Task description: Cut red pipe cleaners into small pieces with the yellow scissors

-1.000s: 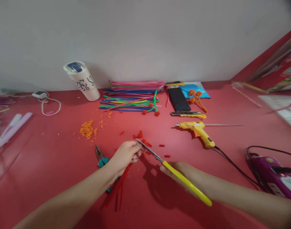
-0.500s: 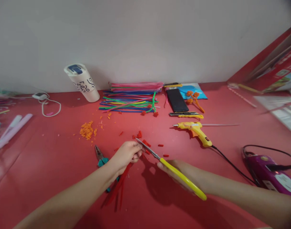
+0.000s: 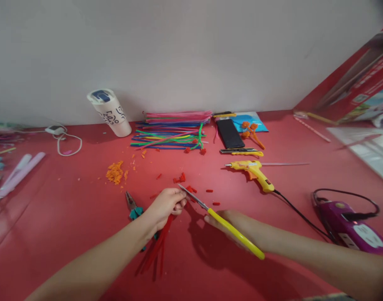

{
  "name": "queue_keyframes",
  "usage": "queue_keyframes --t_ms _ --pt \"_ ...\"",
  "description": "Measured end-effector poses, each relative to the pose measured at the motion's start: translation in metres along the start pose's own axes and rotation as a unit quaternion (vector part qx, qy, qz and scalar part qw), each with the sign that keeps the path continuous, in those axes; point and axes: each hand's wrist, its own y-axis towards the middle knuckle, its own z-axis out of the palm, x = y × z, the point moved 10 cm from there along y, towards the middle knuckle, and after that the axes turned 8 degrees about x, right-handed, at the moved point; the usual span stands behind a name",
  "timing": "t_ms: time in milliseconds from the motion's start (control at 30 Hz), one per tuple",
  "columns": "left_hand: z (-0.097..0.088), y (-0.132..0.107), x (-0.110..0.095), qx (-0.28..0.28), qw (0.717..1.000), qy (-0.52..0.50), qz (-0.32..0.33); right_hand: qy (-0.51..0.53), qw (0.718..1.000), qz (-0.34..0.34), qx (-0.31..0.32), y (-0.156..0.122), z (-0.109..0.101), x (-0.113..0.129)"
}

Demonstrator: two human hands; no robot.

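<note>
My left hand [image 3: 169,204] is closed on a bundle of red pipe cleaners [image 3: 159,246], whose long ends hang down toward me. In my right hand [image 3: 233,225] is a pair of scissors [image 3: 231,230] with yellow handles. Their blades lie right beside my left fingertips, and the bundle's tips there are too small to make out. Short red cut pieces [image 3: 209,191] are scattered on the table just beyond the blades. Pliers [image 3: 135,212] with teal handles lie partly hidden under my left forearm.
A glue gun [image 3: 252,170], a utility knife [image 3: 243,152] and a phone [image 3: 230,133] lie at the right. Pipe cleaners [image 3: 172,136] are piled by the wall, near a white tumbler [image 3: 111,115]. Orange fluff [image 3: 115,172] sits left; a purple power strip [image 3: 351,228] stands far right.
The view has shifted slightly, so objects at the right appear a little further left. Both hands keep nearly the same pose, with the scissor blades still at the left fingertips.
</note>
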Motion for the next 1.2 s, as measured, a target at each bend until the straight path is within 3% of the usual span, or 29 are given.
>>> queue_keyframes --t_ms 200,367,500,633,867,1033,1200 --pt "-0.001 0.002 0.004 0.004 1.0 0.0 0.005 -0.006 0.999 0.03 0.022 -0.003 0.007 -0.008" --pt "0.002 -0.004 -0.003 0.023 0.999 0.013 0.036 -0.034 0.999 0.005 -0.035 0.001 -0.015 -0.008" --pt "0.02 -0.018 -0.012 0.058 0.994 0.066 0.07 0.003 0.995 -0.073 -0.073 0.003 -0.027 0.012" --pt "0.037 -0.03 -0.015 0.081 0.988 0.108 0.069 0.046 0.982 -0.178 -0.051 0.009 -0.019 0.036" --pt "0.048 -0.036 -0.016 0.108 0.987 0.097 0.069 -0.006 0.977 -0.208 -0.05 0.016 -0.01 0.038" --pt "0.043 -0.03 -0.008 0.067 0.99 0.118 0.038 -0.084 0.968 -0.215 -0.096 0.012 -0.02 0.044" --pt "0.042 -0.027 -0.004 0.035 0.993 0.114 -0.002 -0.13 0.962 -0.221 -0.089 0.013 -0.017 0.047"
